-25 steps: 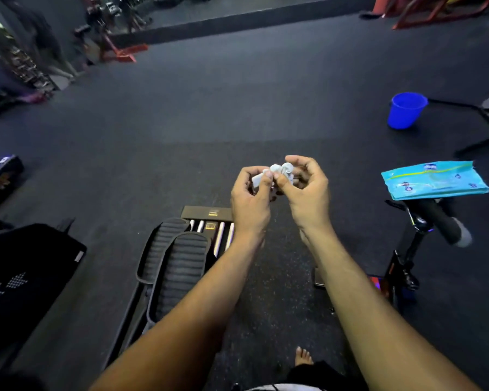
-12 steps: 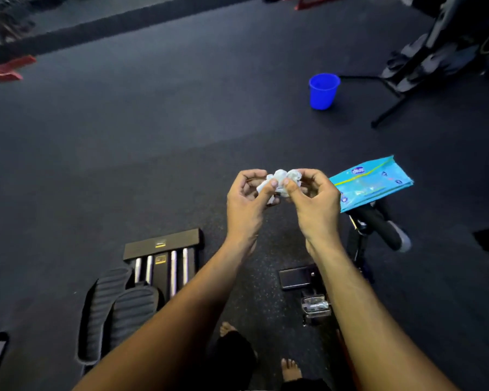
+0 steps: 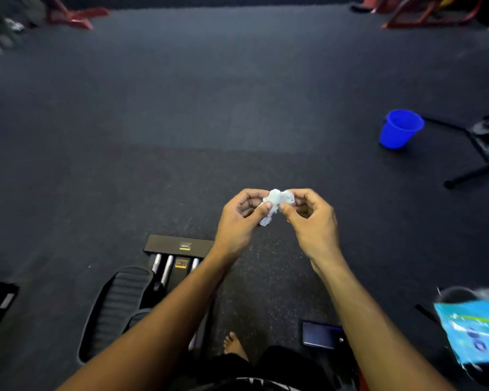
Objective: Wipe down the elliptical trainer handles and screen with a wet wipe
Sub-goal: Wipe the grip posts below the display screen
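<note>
The wet wipe (image 3: pixel 277 203), crumpled into a small white wad, is held in the air in front of the person, above the dark floor (image 3: pixel 209 108). The left hand (image 3: pixel 242 221) pinches its left side between thumb and curled fingers (image 3: pixel 266 206); the right hand (image 3: pixel 312 221) pinches its right side the same way. Nearest, at the lower right edge, a blurred teal wipes packet (image 3: pixel 474 331) shows, with a dark screen (image 3: pixel 321 334) by the right forearm. Left of the arms lies a ribbed black pedal (image 3: pixel 119 303) with metal rails (image 3: pixel 167 268) past it. Farther right, a blue bucket (image 3: pixel 400 129) stands on the floor.
</note>
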